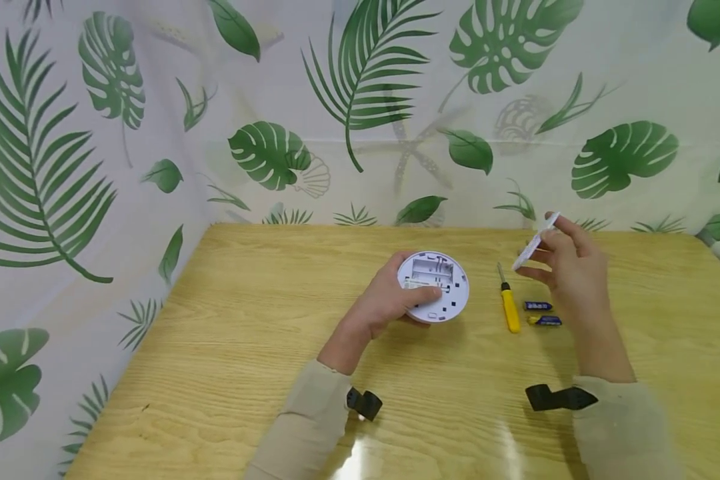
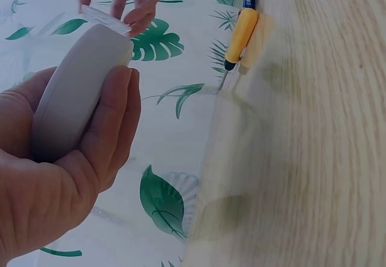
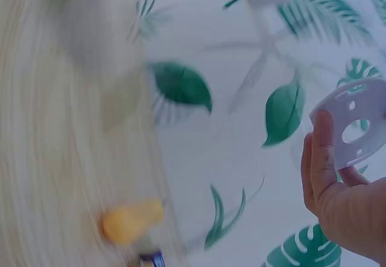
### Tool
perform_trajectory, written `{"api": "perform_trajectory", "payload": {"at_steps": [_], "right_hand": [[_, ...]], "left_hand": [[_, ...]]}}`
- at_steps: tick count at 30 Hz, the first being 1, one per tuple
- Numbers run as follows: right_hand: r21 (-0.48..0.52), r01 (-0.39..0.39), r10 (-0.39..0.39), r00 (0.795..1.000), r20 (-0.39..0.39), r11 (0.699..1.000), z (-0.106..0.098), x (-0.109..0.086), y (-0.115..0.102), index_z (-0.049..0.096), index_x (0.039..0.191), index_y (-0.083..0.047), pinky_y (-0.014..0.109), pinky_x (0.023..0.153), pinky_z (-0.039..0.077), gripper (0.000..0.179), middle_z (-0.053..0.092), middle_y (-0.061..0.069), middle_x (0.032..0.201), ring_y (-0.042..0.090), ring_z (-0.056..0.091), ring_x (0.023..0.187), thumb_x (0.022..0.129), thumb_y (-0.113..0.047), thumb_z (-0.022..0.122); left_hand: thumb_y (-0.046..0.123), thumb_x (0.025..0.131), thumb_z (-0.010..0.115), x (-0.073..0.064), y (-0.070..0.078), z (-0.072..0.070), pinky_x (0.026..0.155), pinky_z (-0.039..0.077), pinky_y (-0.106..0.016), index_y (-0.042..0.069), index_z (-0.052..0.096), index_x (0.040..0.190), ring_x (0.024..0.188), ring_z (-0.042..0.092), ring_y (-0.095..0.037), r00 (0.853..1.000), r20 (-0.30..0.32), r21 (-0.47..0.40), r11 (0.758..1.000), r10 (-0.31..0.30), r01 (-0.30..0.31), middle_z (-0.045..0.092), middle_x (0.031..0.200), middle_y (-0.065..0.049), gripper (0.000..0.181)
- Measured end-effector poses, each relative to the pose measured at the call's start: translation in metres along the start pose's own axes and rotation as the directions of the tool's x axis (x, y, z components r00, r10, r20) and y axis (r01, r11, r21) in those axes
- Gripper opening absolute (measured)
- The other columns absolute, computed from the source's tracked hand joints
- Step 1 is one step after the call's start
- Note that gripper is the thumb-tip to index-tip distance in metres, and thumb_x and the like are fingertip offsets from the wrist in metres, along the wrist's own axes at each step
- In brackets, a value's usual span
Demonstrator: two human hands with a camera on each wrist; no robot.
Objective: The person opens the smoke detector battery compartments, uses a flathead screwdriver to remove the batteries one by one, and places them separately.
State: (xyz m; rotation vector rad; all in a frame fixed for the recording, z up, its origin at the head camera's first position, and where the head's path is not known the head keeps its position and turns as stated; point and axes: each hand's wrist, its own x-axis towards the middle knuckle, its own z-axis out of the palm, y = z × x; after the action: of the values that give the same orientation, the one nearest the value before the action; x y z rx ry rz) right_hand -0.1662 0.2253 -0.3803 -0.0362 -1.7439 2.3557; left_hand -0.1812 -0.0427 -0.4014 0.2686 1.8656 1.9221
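Note:
My left hand (image 1: 390, 297) grips a round white smoke detector (image 1: 453, 308), its back facing up toward the head camera and the thumb lying across it. A recessed battery compartment (image 1: 423, 269) shows in that back with no battery inside. In the left wrist view the fingers wrap the side of the detector's smooth housing (image 2: 81, 86). Off to the right, my right hand (image 1: 579, 270) holds a thin white mounting plate (image 1: 537, 241) by its edge, tilted and raised above the table. The right wrist view shows the plate (image 3: 345, 111) with a round central hole and small slots.
Between the hands lies a yellow-handled screwdriver (image 1: 510, 310) on the wooden table (image 1: 246, 320). Two small blue-and-yellow batteries (image 1: 537, 306) lie beside it, close to the right forearm. A leaf-patterned cloth (image 1: 264, 87) rises behind the table's back edge.

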Motion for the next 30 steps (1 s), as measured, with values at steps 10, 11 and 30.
{"api": "perform_trajectory", "payload": {"at_steps": [10,11,30], "right_hand": [[-0.423,0.182,-0.137,0.981,0.136,0.888,0.038,-0.027,-0.006,0.05,0.146,-0.016,0.027,0.061,0.061,0.051,0.061,0.002,0.101,0.012,0.065,0.08,0.097,-0.012,0.063],[-0.466,0.204,-0.154,0.978,0.142,0.861,0.041,-0.028,-0.007,0.05,0.146,-0.016,0.027,0.062,0.061,0.052,0.06,0.002,0.102,0.012,0.064,0.081,0.096,-0.011,0.064],[-0.645,0.302,-0.23,0.953,0.196,0.703,0.042,-0.035,-0.006,0.051,0.146,-0.017,0.015,0.064,0.056,0.058,0.059,0.01,0.111,0.008,0.059,0.09,0.092,-0.011,0.069]], "left_hand": [[-0.001,0.089,0.058,-0.004,0.008,0.001,0.066,0.063,-0.044,0.016,0.012,0.148,0.078,0.069,-0.027,0.997,-0.065,-0.08,0.996,-0.037,0.032,0.053,0.118,-0.019,0.076],[-0.001,0.088,0.057,-0.004,0.008,0.0,0.067,0.063,-0.044,0.015,0.011,0.147,0.078,0.069,-0.027,0.997,-0.064,-0.083,0.996,-0.038,0.033,0.054,0.118,-0.02,0.077],[0.017,0.101,0.053,-0.003,0.007,-0.006,0.061,0.053,-0.023,0.019,0.035,0.141,0.073,0.062,-0.017,0.992,-0.119,-0.02,0.999,0.043,-0.046,0.067,0.102,-0.016,0.044]]}}
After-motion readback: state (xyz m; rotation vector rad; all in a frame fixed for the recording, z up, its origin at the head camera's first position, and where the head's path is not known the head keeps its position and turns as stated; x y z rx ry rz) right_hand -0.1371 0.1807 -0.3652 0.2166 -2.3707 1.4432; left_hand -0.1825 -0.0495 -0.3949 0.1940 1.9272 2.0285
